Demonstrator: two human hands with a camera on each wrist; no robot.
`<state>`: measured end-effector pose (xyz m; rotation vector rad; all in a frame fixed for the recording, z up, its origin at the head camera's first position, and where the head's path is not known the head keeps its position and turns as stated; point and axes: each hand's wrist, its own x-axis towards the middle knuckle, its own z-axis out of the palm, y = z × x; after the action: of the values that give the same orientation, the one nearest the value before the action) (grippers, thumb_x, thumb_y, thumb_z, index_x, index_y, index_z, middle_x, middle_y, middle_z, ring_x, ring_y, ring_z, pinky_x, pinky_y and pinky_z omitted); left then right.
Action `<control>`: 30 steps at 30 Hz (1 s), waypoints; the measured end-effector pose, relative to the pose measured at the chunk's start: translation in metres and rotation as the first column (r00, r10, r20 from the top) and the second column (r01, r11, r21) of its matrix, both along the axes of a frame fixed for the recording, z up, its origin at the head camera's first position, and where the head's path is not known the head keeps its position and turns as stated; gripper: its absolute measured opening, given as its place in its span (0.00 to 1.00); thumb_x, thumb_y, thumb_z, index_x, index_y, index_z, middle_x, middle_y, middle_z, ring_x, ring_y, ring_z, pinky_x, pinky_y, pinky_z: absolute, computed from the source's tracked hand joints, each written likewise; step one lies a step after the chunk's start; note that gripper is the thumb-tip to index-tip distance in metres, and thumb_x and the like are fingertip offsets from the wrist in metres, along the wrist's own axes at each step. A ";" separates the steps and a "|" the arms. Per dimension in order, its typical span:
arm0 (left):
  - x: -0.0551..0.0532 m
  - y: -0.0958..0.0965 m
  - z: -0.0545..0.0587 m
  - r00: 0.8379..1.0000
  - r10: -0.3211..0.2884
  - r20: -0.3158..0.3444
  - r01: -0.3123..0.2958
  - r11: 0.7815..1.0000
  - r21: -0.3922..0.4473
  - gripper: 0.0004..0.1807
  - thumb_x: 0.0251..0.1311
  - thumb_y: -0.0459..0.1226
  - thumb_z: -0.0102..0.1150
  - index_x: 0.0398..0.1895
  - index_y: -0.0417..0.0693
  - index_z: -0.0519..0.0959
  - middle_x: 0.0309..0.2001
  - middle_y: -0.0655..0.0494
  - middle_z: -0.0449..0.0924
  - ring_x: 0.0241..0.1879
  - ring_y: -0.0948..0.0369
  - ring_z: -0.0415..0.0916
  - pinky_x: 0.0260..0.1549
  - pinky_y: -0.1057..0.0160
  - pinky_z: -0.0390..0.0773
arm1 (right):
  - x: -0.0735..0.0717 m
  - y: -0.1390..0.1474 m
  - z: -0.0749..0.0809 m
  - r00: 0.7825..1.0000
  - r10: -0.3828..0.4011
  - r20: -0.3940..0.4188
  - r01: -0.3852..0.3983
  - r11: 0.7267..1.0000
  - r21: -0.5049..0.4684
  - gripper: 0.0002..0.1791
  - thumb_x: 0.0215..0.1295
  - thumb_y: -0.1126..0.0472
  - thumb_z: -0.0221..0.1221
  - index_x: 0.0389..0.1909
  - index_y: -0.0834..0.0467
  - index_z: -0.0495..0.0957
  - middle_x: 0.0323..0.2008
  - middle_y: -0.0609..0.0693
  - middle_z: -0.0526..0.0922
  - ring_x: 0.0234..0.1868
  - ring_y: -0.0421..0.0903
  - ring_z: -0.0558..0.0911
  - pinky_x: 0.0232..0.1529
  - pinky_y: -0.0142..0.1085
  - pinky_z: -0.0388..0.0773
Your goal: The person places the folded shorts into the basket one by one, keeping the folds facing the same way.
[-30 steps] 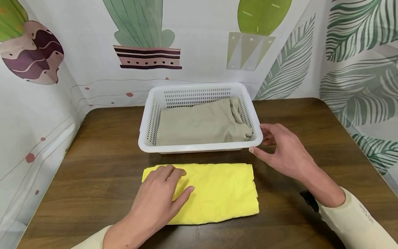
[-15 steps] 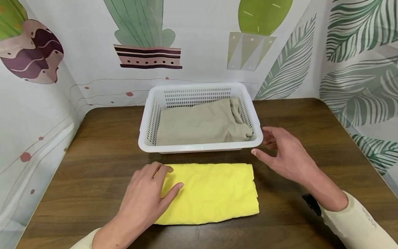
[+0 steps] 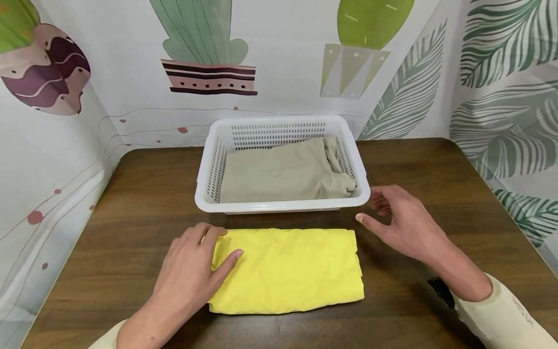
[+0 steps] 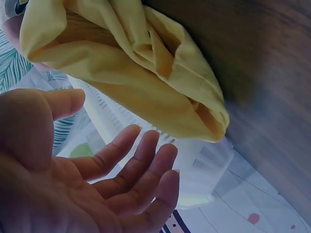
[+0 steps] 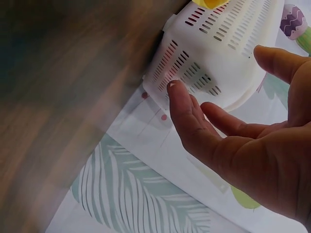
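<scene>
A folded yellow cloth (image 3: 292,271) lies flat on the brown table in front of a white plastic basket (image 3: 279,207). Inside the basket is a folded beige cloth (image 3: 279,174). My left hand (image 3: 187,266) is at the left end of the yellow cloth, overlapping its edge in the head view; in the left wrist view its fingers are relaxed and apart from the cloth (image 4: 141,82). My right hand (image 3: 405,223), loosely curved and holding nothing, hovers just off the basket's front right corner. The right wrist view shows its fingers near the slotted basket wall (image 5: 194,68).
The wood-grain table (image 3: 144,194) reaches back to a patterned wall covering (image 3: 287,58) with cacti and leaves, right behind the basket. A dark band (image 3: 441,292) sits at the right wrist, by the sleeve.
My left hand has slid left across the yellow cloth to its left end. My right hand has drawn slightly back and right from the basket corner. Basket and cloths stay put.
</scene>
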<state>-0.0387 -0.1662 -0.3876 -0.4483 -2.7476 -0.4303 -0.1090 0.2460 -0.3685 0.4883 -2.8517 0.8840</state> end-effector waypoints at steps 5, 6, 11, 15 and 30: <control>-0.001 -0.005 0.000 1.000 0.019 0.013 -0.019 1.000 0.006 0.29 0.61 0.54 0.75 0.51 0.39 0.83 0.45 0.46 0.82 0.46 0.44 0.81 0.45 0.40 0.81 | 0.002 0.000 -0.003 1.000 0.008 0.000 -0.008 1.000 0.006 0.26 0.67 0.54 0.73 0.57 0.64 0.78 0.51 0.60 0.83 0.47 0.55 0.86 0.49 0.53 0.84; -0.001 -0.006 0.000 1.000 0.022 0.015 -0.022 1.000 0.006 0.29 0.61 0.54 0.75 0.51 0.38 0.83 0.45 0.46 0.82 0.46 0.44 0.81 0.45 0.39 0.81 | 0.002 0.000 -0.002 1.000 0.006 0.000 -0.006 1.000 0.011 0.25 0.67 0.53 0.73 0.56 0.64 0.79 0.50 0.59 0.83 0.47 0.55 0.86 0.48 0.53 0.84; -0.001 -0.011 -0.001 0.999 0.029 0.032 -0.029 0.999 0.015 0.29 0.62 0.54 0.74 0.51 0.39 0.83 0.45 0.46 0.83 0.46 0.43 0.82 0.45 0.38 0.81 | 0.004 0.000 -0.003 1.000 0.001 0.007 -0.001 1.000 0.017 0.23 0.67 0.53 0.73 0.53 0.64 0.80 0.50 0.59 0.84 0.46 0.55 0.87 0.48 0.54 0.85; -0.001 -0.015 -0.001 0.997 0.040 0.060 -0.042 0.999 0.034 0.29 0.63 0.54 0.74 0.53 0.39 0.83 0.47 0.46 0.83 0.46 0.44 0.82 0.44 0.39 0.81 | 0.005 -0.001 -0.004 1.000 0.008 0.020 -0.008 1.000 0.011 0.23 0.67 0.52 0.73 0.52 0.64 0.80 0.50 0.59 0.83 0.46 0.55 0.87 0.48 0.54 0.85; -0.006 -0.023 -0.001 0.978 0.086 0.189 -0.096 0.994 0.043 0.36 0.66 0.56 0.71 0.63 0.37 0.78 0.52 0.43 0.81 0.48 0.44 0.82 0.44 0.40 0.83 | 0.010 -0.003 -0.008 0.998 0.017 0.059 -0.019 0.999 0.042 0.23 0.69 0.51 0.72 0.52 0.64 0.80 0.49 0.57 0.83 0.45 0.52 0.85 0.48 0.51 0.85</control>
<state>-0.0447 -0.1897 -0.3887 -0.2801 -2.9154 -0.5443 -0.0986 0.2427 -0.3760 0.5013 -2.9293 0.8566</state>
